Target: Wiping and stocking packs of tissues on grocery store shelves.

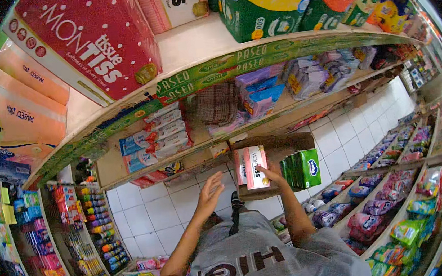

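A cardboard box (293, 141) stands before me on the floor side of the shelf. Inside it lie pink-and-white Montiss tissue packs (250, 161) on the left and a row of green Wallis-style tissue packs (308, 169) on the right. My right hand (273, 173) grips the right edge of the upper Montiss pack; some of its fingers are hidden. To the left of the box, my left hand (211, 191) is held in the air with its fingers apart and nothing in it.
A shelf edge (214, 72) with green Paseo strips runs across in front, bearing a large red Montiss pack (88, 47) and green tissue packs (268, 5). Wet-wipe packs (157, 140) lie one level lower. Stocked shelves (386, 202) line the right; white tiles (152, 212) cover the floor.
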`<move>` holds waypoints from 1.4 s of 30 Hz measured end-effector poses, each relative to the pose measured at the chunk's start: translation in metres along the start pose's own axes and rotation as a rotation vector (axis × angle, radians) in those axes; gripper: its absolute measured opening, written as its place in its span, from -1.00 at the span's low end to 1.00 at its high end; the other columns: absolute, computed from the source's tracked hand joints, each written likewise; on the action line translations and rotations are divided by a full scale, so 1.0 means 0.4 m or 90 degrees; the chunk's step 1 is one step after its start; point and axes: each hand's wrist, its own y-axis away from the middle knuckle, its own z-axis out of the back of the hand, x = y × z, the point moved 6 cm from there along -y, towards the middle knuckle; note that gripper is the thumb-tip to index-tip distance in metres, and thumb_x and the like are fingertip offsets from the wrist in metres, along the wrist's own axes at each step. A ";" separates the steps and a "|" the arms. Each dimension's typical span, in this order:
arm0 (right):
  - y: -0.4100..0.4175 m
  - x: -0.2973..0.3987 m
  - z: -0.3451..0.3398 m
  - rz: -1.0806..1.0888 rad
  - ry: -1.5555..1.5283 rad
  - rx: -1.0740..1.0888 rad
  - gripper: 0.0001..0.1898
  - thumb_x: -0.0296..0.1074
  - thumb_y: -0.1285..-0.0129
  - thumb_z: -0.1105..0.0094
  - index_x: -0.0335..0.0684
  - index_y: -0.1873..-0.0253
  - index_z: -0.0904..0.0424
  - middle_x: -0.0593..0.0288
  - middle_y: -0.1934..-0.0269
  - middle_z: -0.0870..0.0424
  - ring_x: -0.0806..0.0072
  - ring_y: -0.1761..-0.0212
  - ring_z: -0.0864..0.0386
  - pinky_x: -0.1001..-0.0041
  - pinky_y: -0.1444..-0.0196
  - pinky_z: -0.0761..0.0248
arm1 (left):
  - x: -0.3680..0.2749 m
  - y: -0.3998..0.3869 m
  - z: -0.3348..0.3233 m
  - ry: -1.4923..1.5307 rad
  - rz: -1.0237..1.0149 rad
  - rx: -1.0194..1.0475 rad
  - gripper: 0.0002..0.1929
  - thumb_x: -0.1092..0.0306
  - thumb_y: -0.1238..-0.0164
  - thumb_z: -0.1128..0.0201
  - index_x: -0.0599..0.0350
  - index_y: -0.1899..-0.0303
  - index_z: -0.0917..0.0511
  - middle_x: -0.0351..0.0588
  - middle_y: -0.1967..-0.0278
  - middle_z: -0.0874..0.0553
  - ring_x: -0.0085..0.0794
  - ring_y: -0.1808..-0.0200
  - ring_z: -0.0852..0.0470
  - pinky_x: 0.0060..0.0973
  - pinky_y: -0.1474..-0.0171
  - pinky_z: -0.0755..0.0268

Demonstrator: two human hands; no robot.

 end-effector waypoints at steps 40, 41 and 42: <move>0.255 1.842 -0.977 0.785 -0.200 0.008 -0.53 -0.15 -0.40 0.23 -0.34 -0.24 -0.38 0.08 -0.09 -0.51 0.38 -0.14 -0.43 0.39 -0.08 -0.35 | -0.888 0.261 0.543 -0.807 -0.816 -0.823 -0.48 0.18 -0.22 -0.16 -0.22 -0.26 -0.41 -0.08 -0.36 -0.31 -0.09 -0.41 -0.17 -0.01 -0.42 0.08; 0.199 1.866 -0.981 0.748 -0.186 -0.006 -0.54 -0.15 -0.38 0.22 -0.33 -0.23 -0.41 0.10 -0.01 -0.57 0.40 -0.05 -0.49 0.44 -0.01 -0.37 | -0.884 0.262 0.544 -0.798 -0.798 -0.813 -0.49 0.18 -0.23 -0.16 -0.23 -0.26 -0.41 -0.08 -0.36 -0.30 -0.10 -0.42 -0.16 -0.02 -0.43 0.09; 0.030 1.947 -0.810 0.761 -0.185 -0.078 -0.59 -0.22 -0.36 0.18 -0.29 -0.18 -0.46 0.12 0.10 -0.63 0.42 0.12 -0.56 0.48 0.10 -0.40 | -0.912 0.221 0.463 -0.761 -0.859 -0.754 -0.49 0.17 -0.25 -0.15 -0.25 -0.28 -0.40 -0.08 -0.36 -0.30 -0.12 -0.42 -0.16 -0.03 -0.44 0.11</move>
